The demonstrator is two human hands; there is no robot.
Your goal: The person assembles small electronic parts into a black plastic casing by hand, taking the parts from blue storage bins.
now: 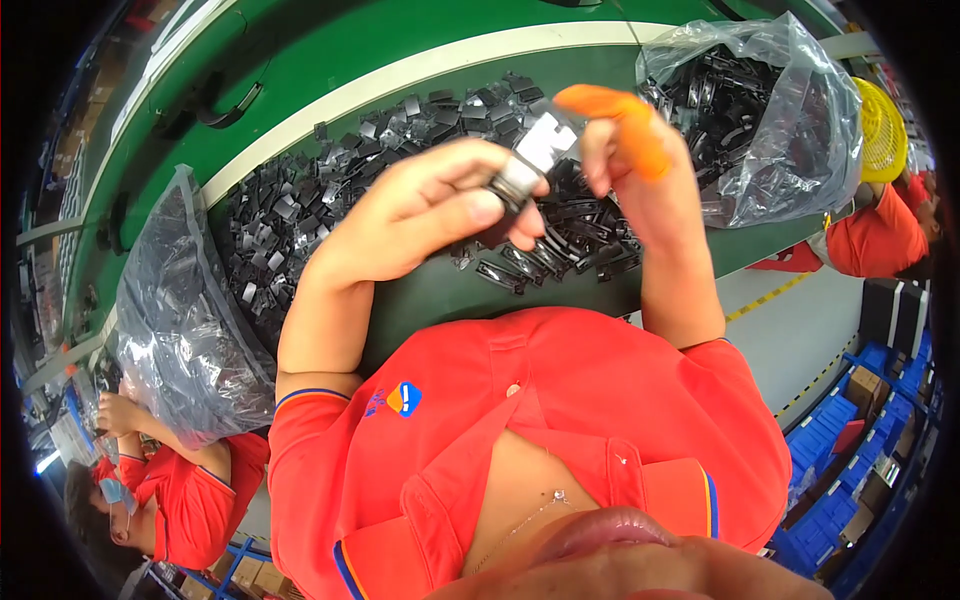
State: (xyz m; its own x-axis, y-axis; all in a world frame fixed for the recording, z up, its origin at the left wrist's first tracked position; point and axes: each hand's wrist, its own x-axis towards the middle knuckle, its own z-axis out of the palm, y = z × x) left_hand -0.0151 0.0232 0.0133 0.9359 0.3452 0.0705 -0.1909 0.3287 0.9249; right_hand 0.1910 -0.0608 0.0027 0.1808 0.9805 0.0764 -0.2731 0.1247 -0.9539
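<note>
In front of my chest, my left hand [425, 205] grips a small black curved part [512, 198] between thumb and fingers. A shiny silver plate [545, 145] with a notched end sticks up from that grip, toward my right hand. My right hand [645, 165] is raised just beside the plate's notched end, with orange finger covers [625, 115] on it. One covered finger stretches out above the plate, and the other fingertips point down near it. I see nothing held in the right hand. Slight motion blur softens its fingertips.
Small dark plates [290, 210] lie spread over the green bench [420, 315]. Black curved parts [540, 260] lie in a row near me. A clear bag [790, 140] of black parts stands right, a plastic bag [185, 320] left. Co-workers in red sit on both sides.
</note>
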